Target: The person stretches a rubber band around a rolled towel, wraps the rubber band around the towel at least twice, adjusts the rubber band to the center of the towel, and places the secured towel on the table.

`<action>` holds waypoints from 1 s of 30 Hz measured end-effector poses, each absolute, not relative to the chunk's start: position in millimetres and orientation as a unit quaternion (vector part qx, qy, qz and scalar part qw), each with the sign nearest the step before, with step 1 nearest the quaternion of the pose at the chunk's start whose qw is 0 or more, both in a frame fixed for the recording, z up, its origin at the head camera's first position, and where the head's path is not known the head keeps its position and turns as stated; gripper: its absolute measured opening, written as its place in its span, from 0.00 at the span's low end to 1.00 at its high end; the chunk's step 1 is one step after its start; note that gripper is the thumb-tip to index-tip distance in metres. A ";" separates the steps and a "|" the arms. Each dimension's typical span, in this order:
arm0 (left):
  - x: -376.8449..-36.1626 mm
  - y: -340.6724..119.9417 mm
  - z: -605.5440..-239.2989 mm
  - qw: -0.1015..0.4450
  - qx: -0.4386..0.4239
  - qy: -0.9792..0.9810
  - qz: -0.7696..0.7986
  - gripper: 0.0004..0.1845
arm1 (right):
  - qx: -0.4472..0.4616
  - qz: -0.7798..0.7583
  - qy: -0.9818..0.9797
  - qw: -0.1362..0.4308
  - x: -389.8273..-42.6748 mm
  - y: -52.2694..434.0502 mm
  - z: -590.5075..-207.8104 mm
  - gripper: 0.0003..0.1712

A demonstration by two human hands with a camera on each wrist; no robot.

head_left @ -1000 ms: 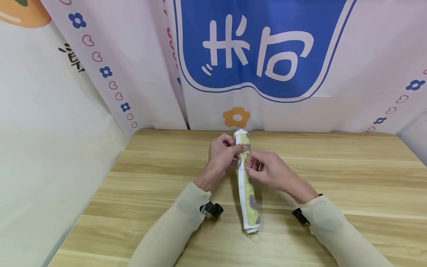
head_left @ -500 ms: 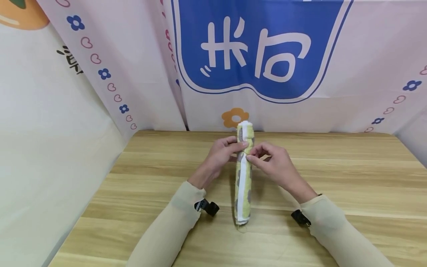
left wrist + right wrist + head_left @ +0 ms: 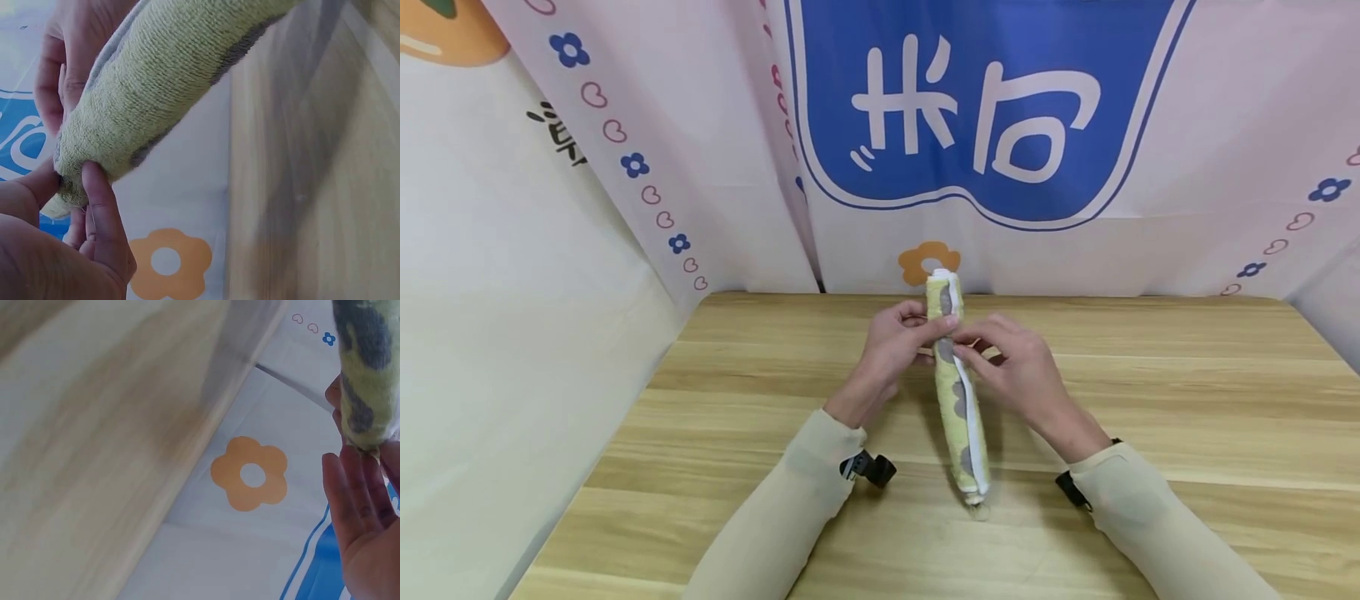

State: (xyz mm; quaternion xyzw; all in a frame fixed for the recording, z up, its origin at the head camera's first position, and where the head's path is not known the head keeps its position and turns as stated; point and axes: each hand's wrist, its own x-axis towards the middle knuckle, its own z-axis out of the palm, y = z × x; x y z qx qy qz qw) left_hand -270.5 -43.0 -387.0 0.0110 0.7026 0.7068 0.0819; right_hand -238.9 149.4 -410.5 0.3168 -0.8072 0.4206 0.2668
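Fingers of the left hand [image 3: 895,342] and the right hand [image 3: 1018,367] pinch the upper part of a rolled towel [image 3: 958,392] from both sides, holding it above the table [image 3: 1187,400], nearer its far edge.

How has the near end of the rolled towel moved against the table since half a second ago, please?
Yes. The rolled towel swung its near end toward the right sleeve across the table; its far end stays pinched by both hands.
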 end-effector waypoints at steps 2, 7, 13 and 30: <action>-270.0 -42.1 -386.0 0.080 -0.005 0.703 0.707 0.19 | 0.321 0.405 -0.812 0.272 -237.4 148.1 -409.8 0.14; -267.8 -37.8 -384.5 0.066 -0.028 0.688 0.722 0.19 | 0.306 0.378 -0.823 0.295 -233.4 143.7 -409.4 0.14; -264.9 -30.3 -385.7 0.050 -0.027 0.686 0.725 0.19 | 0.258 0.415 -0.841 0.232 -231.8 145.3 -403.9 0.09; -255.6 -25.9 -374.6 0.060 -0.018 0.697 0.715 0.15 | 0.243 0.521 -0.808 0.128 -235.6 150.2 -407.1 0.13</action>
